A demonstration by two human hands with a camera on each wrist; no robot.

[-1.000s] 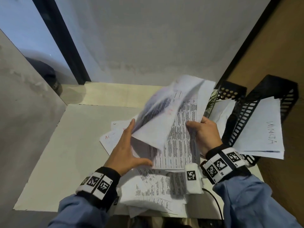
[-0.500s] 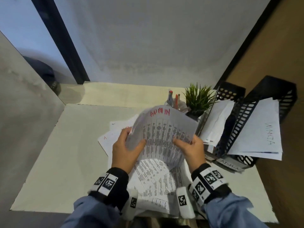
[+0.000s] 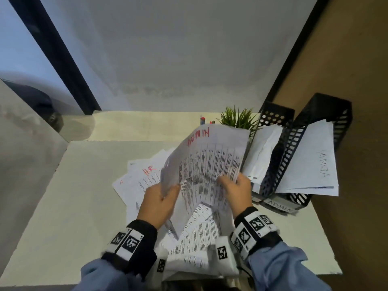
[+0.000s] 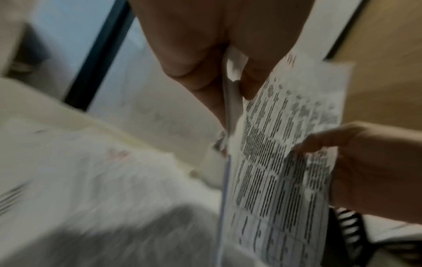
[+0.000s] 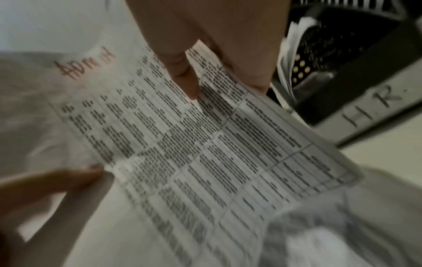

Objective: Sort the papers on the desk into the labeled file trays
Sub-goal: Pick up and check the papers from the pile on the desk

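Note:
Both hands hold up a printed sheet marked ADMIN in red [image 3: 206,162] above the desk. My left hand [image 3: 160,201] pinches its left edge together with another sheet behind it [image 4: 230,101]. My right hand [image 3: 237,191] pinches the right edge, thumb on the printed face [image 5: 182,72]. Under them lies a loose pile of papers [image 3: 144,181], one marked H.R in red. Two black mesh file trays stand at the right: the near-left one [image 3: 273,164] labeled H.R [image 5: 370,110], the right one [image 3: 302,148] labeled ADMIN [image 3: 280,205]. Both hold white sheets.
A small green potted plant [image 3: 238,118] and some pens [image 3: 202,119] stand behind the held sheet. A brown wall [image 3: 357,101] rises right of the trays. Bare desk surface [image 3: 79,196] stretches to the left. A grey partition stands at the far left.
A second ago the papers were being flipped up from the pile. Both hands then took hold of the ADMIN sheet, which now stands higher and further right, nearer the trays.

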